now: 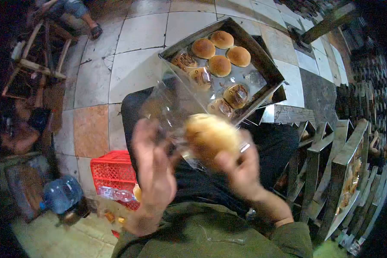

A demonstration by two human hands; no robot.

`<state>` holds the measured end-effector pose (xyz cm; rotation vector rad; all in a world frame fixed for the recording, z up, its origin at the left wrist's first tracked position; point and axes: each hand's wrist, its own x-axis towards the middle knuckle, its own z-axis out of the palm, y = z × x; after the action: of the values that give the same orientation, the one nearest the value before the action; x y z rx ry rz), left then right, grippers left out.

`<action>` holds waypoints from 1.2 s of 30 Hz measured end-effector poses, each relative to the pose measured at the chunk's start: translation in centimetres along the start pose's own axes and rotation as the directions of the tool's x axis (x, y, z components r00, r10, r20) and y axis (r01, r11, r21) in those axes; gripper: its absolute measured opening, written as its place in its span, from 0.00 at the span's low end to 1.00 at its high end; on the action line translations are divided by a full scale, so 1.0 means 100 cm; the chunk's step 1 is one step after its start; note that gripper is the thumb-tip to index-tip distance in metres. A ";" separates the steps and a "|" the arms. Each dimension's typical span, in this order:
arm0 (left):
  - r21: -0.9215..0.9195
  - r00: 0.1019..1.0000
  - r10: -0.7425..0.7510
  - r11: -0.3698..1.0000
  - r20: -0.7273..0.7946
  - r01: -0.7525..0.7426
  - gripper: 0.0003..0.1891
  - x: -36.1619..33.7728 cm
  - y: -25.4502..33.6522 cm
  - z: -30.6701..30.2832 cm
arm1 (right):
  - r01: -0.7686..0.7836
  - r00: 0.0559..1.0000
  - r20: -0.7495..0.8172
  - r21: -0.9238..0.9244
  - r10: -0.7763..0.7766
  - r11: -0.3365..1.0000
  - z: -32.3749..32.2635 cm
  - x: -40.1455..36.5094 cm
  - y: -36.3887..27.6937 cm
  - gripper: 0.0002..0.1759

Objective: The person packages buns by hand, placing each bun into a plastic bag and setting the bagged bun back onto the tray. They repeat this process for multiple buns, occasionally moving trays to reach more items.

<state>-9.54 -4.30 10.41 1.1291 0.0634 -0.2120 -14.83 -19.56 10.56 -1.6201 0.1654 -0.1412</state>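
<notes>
A golden bun, blurred by motion, is in my right hand, with the thumb pressed on its near side. Clear plastic film spreads from the bun up to the left, overlapping the tray's corner. My left hand is raised beside the film, palm turned toward the bun; its fingers are smeared by motion, and I cannot tell whether they grip the film. Just beyond both hands, a dark metal tray holds several plain round buns and several in printed clear wrappers.
A red plastic crate stands on the tiled floor at left, near a blue water jug. Metal racks or trays crowd the right side. At upper left, a person's leg shows by a wooden stool.
</notes>
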 end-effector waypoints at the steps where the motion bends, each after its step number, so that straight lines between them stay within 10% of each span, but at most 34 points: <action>1: -0.019 0.976 -0.212 0.977 0.049 0.213 0.33 0.010 -0.003 -0.005 | 0.140 0.961 0.247 -0.049 -0.123 0.989 0.015 -0.005 0.006 0.39; 3: -0.120 0.988 0.005 0.993 0.153 0.014 0.33 0.026 -0.009 -0.004 | 0.427 0.881 0.294 -0.161 -0.370 0.890 0.047 -0.010 0.002 0.53; 5: -0.043 0.959 -0.195 0.977 0.205 0.207 0.31 0.021 -0.017 0.006 | 0.476 0.868 0.238 -0.140 -0.437 0.868 0.040 -0.010 0.008 0.52; 6: 0.296 0.778 -0.386 0.917 0.496 0.266 0.51 0.004 0.006 0.011 | 0.521 0.849 0.180 -0.126 -0.497 0.844 0.032 -0.009 0.015 0.53; 7: 0.341 0.799 -0.275 0.935 0.535 0.094 0.54 -0.029 -0.004 0.030 | 0.564 0.825 0.124 -0.112 -0.552 0.818 0.021 -0.009 0.022 0.53; 9: 0.209 0.644 -0.350 0.935 0.680 0.287 0.57 -0.019 -0.023 0.002 | 0.646 0.761 0.006 -0.085 -0.648 0.758 0.003 -0.008 0.032 0.55; 10: -0.053 0.773 -0.337 0.901 0.538 0.430 0.57 -0.010 -0.013 0.004 | 0.464 0.884 0.095 -0.069 -0.457 0.883 -0.005 -0.009 0.011 0.53; 11: -0.330 0.856 -0.364 0.809 0.368 0.486 0.56 0.006 -0.003 0.007 | 0.605 0.794 0.014 0.077 -0.608 0.792 0.011 -0.007 0.018 0.56; 12: -0.574 0.739 0.212 0.771 0.640 0.276 0.53 0.031 -0.008 -0.004 | 0.546 0.824 0.258 -0.119 -0.505 0.829 0.016 -0.001 0.013 0.56; 13: -0.447 0.931 -0.138 0.847 0.338 0.288 0.45 0.024 0.000 0.011 | 0.512 0.817 0.468 -0.319 -0.337 0.797 0.020 0.008 0.005 0.57; 15: -0.378 0.899 -0.391 0.816 0.197 0.438 0.44 0.046 -0.039 -0.004 | 0.424 0.863 0.477 -0.511 -0.163 0.748 0.034 0.019 -0.012 0.48; 17: -0.599 0.801 -0.543 0.562 0.253 0.570 0.45 0.058 -0.052 -0.023 | 0.678 0.732 0.600 -0.599 -0.323 0.426 0.021 0.021 0.003 0.34; 19: -0.685 0.778 -0.593 0.480 0.207 0.548 0.43 0.058 -0.054 -0.015 | 0.638 0.716 0.348 -0.679 -0.606 0.363 0.020 0.015 0.027 0.17; 21: -0.611 0.825 -0.566 0.655 -0.008 0.444 0.38 0.071 -0.077 -0.013 | 0.506 0.841 0.255 -0.685 -0.478 0.525 0.033 0.017 0.035 0.13; 23: -0.602 0.846 -0.502 0.623 0.181 0.499 0.35 0.082 -0.083 -0.025 | 0.732 0.659 0.633 -0.416 -0.406 0.540 0.051 -0.014 0.009 0.10; 25: -0.573 0.910 -0.405 0.727 0.086 0.378 0.36 0.083 -0.061 -0.019 | 0.786 0.498 0.609 -0.016 -0.618 0.617 0.063 -0.044 -0.015 0.10; 26: -0.607 0.853 -0.442 0.607 0.278 0.513 0.36 0.082 -0.044 -0.024 | 0.864 0.484 0.448 -0.110 -0.751 0.491 0.053 -0.052 0.006 0.10; 28: -0.653 0.915 -0.341 0.646 0.216 0.395 0.34 0.079 -0.032 -0.016 | 0.354 0.930 0.133 -0.570 -0.342 0.742 0.019 -0.031 0.032 0.13; 29: -0.651 0.933 -0.271 0.668 0.239 0.361 0.33 0.077 -0.032 -0.018 | 0.161 0.981 0.033 -0.694 -0.192 0.702 0.017 0.005 -0.003 0.14; 31: -0.655 0.938 -0.259 0.672 0.229 0.345 0.32 0.071 -0.025 -0.011 | -0.249 0.946 0.208 -0.033 0.250 0.968 0.004 0.011 0.021 0.11; 34: -0.645 0.956 -0.250 0.707 0.154 0.289 0.30 0.067 -0.015 0.002 | -0.235 0.954 0.212 0.079 0.214 0.969 -0.002 0.001 0.022 0.13; 36: -0.720 0.943 -0.322 0.637 0.079 0.277 0.26 0.066 -0.014 0.009 | 0.429 0.894 0.319 -0.402 -0.316 0.809 -0.007 0.002 0.027 0.12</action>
<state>-3.43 -6.60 8.52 0.3075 0.3639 -0.4122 -14.84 -20.47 7.90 -2.1249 -0.3422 -0.2223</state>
